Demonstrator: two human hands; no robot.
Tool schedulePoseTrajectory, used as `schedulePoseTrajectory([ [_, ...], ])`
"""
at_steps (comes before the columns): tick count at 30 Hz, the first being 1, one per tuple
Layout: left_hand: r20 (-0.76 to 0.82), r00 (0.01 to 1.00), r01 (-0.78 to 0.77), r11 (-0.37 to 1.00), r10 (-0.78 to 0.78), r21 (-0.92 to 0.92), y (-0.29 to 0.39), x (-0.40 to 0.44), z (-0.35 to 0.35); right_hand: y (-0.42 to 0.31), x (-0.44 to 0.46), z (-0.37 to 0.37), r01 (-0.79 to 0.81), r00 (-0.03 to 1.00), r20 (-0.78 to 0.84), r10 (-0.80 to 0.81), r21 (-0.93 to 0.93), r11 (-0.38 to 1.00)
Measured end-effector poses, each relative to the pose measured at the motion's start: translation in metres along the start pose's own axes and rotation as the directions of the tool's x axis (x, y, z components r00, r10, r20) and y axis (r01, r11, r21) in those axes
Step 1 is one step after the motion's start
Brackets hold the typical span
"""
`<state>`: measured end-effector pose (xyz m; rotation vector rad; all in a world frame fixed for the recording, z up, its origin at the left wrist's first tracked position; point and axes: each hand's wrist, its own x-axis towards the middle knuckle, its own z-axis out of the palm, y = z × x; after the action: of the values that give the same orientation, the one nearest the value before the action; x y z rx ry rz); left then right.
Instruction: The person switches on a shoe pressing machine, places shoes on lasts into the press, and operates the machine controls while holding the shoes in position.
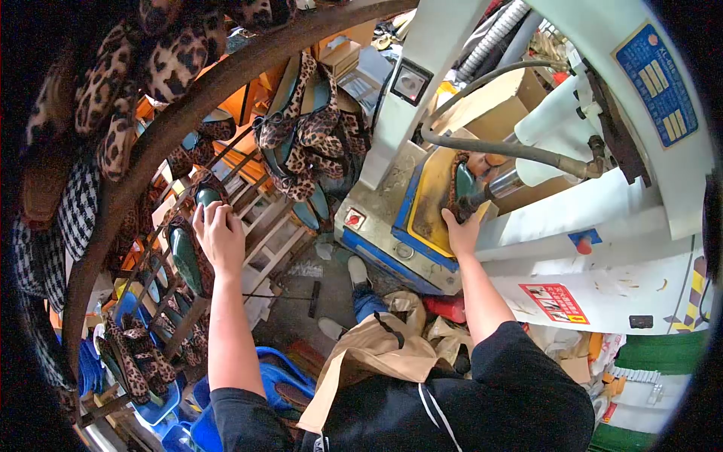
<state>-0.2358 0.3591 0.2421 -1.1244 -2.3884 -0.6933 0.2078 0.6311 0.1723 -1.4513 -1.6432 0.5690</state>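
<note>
My left hand (221,237) reaches over a slatted rack, its fingers curled on the near end of a leopard-print shoe (208,193) with a dark green last in it. Just below the hand lies a second shoe (183,255) with a green last. On the right, my right hand (462,232) is at a press machine, thumb and fingers closed around the near end of another lasted shoe (465,182). This shoe sits on the yellow-edged pad (429,203), and the metal press rod (503,183) reaches down to it. The fingertips of this hand are partly hidden.
A curved dark rail (151,143) crosses the left side, with leopard and houndstooth shoes hanging around it. More leopard shoes (312,128) stand on the rack. A red switch (354,219) is on the machine's base and a hose (520,153) arches above. Blue bins (207,426) stand lower left.
</note>
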Motion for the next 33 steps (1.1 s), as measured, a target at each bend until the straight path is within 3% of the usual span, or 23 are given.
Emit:
schedulePoseTrajectory([
  [3,-0.020,1.000,0.001,1.000,-0.001,0.000,0.001,0.001,0.003,0.010,0.002,0.005,0.059,0.998,-0.018,-0.063,-0.166,0.984],
  [6,-0.029,1.000,0.011,1.000,-0.011,-0.023,0.007,0.002,0.004,-0.024,-0.009,0.010,-0.108,0.984,-0.170,0.056,-0.314,0.943],
  [10,0.030,0.999,0.029,1.000,-0.030,0.003,0.010,0.002,-0.001,-0.012,-0.004,0.009,-0.089,0.985,-0.166,0.036,-0.318,0.944],
  [13,0.052,0.997,0.051,0.999,-0.051,-0.007,0.008,0.000,-0.003,-0.007,0.004,0.003,-0.106,0.994,-0.046,0.099,-0.203,0.973],
  [16,0.053,0.998,0.041,0.999,-0.041,-0.003,0.004,0.000,-0.001,-0.026,0.003,-0.005,-0.174,0.983,0.013,0.183,-0.242,0.955],
  [22,0.042,0.998,0.040,0.999,-0.040,-0.003,0.005,0.000,0.002,-0.046,-0.004,-0.002,-0.215,0.976,-0.060,0.208,-0.380,0.900],
  [25,0.044,0.998,0.044,0.999,-0.043,-0.014,0.006,0.000,0.001,-0.027,-0.006,0.015,-0.225,0.970,-0.203,0.136,-0.522,0.823],
  [28,0.039,0.999,0.034,0.999,-0.033,-0.014,0.004,0.000,0.001,-0.030,-0.009,0.016,-0.284,0.956,-0.218,0.198,-0.505,0.815],
  [33,-0.046,0.999,0.019,0.999,-0.021,-0.045,0.007,0.001,0.002,-0.050,-0.008,-0.004,-0.306,0.950,-0.052,0.309,-0.367,0.878],
])
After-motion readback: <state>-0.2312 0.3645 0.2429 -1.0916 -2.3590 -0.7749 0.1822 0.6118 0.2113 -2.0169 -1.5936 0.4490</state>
